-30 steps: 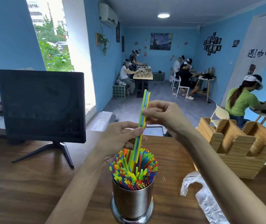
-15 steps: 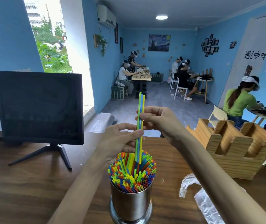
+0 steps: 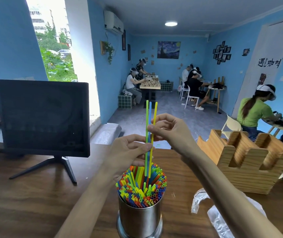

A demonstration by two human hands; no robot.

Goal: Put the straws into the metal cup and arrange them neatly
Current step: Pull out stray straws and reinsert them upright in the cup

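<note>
A shiny metal cup (image 3: 139, 219) stands on the wooden table near the front edge, packed with several upright coloured straws (image 3: 141, 188). Above it three loose straws (image 3: 150, 117), green, blue and yellow, stand nearly vertical with their lower ends among the packed ones. My left hand (image 3: 127, 153) pinches these three low down, just over the cup. My right hand (image 3: 169, 129) pinches them higher up, with their tops sticking out above its fingers.
A dark monitor (image 3: 42, 117) on a stand sits at the left of the table (image 3: 34, 200). A slotted wooden holder (image 3: 247, 162) is at the right, crumpled clear plastic (image 3: 218, 213) lies in front of it. People sit at tables farther back in the room.
The three straws have gone from leaning right to nearly upright, and their tops have fanned apart a little. Both hands keep their pinch on them above the cup.
</note>
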